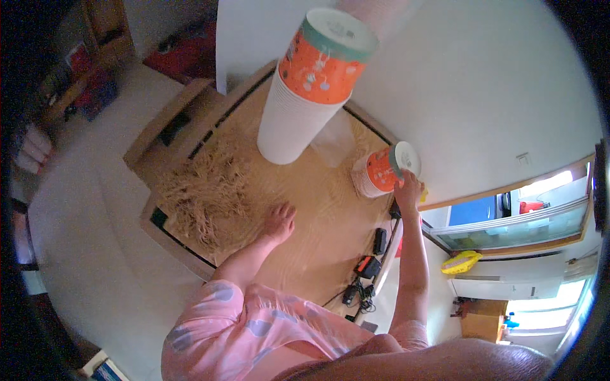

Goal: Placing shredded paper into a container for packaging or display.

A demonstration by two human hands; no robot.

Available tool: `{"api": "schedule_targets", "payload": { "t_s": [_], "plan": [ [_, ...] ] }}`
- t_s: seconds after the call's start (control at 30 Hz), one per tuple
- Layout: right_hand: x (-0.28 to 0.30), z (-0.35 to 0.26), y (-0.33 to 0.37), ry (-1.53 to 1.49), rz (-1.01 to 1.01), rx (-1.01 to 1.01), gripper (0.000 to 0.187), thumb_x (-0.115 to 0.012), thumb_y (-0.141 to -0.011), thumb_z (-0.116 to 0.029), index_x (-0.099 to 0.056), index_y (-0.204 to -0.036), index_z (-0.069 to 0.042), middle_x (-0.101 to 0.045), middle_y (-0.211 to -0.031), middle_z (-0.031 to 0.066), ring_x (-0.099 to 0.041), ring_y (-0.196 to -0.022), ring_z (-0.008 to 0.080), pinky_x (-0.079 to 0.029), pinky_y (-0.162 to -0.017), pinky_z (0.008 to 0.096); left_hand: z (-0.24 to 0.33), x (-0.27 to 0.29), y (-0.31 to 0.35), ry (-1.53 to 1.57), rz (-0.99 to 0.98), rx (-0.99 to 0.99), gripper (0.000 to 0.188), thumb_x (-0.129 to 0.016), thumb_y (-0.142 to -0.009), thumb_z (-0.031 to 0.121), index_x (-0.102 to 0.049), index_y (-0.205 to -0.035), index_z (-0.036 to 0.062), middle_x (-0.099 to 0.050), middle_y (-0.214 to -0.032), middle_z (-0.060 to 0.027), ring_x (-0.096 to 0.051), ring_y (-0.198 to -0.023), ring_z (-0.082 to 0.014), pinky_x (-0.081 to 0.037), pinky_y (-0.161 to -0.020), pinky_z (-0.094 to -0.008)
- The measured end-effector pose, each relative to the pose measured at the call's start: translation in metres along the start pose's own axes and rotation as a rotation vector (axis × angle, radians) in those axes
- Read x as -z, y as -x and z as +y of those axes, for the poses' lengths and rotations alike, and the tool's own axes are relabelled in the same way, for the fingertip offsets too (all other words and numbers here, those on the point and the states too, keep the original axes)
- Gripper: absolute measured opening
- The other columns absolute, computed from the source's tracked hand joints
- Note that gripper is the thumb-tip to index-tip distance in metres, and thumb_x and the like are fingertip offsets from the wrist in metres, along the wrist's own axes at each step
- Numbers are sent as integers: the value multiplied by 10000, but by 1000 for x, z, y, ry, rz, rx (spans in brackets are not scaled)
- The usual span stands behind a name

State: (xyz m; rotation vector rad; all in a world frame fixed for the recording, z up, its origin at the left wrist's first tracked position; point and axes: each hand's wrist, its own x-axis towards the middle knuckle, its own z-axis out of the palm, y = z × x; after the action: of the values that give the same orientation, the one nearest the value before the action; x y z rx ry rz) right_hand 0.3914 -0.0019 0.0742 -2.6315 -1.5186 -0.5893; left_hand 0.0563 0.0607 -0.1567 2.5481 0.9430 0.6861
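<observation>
On the wooden table my right hand [410, 189] grips the base end of a short stack of upside-down paper cups [383, 170], orange with a green band. Its fingertips curl over the top cup's rim; the thumb is partly hidden. My left hand [279, 222] lies on the tabletop with fingers stretched out and nothing in it. To its left is a loose heap of tan, stringy shreds [206, 197]. A tall stack of nested paper cups [308, 89], also upside down, rises at the far side, with white rims below the orange cup.
Black power adapters and cables [365, 270] lie along the table's right edge. Clear plastic wrap [335, 138] rests between the two stacks. A white wall [483, 95] stands behind the table. A brown cardboard box [168, 124] adjoins the far-left side, and a yellow packet [460, 261] is farther right.
</observation>
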Motion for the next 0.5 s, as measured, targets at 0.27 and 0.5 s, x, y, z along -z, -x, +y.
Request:
{"api": "schedule_targets", "payload": {
  "t_s": [0.27,0.5],
  "plan": [
    [58,-105,-55,-952,16,-104,228,-587,-791,-147,-608,-994,-45,-627,-968,83,-593,-891,217,-462,-783,307,-29,164,-180,542,718,83,158,-554,-777,98,-526,-919,34,-535,-929,-162,-511,-908,-332,-393,-756,-447],
    [43,-201,-119,-1549,56,-193,197,-551,-835,-148,-610,-936,11,-619,-801,31,-574,-672,121,-448,-578,233,-69,266,-274,755,639,308,164,-597,-756,150,-621,-848,17,-633,-811,-150,-603,-771,-251,-457,-690,-355]
  ]
}}
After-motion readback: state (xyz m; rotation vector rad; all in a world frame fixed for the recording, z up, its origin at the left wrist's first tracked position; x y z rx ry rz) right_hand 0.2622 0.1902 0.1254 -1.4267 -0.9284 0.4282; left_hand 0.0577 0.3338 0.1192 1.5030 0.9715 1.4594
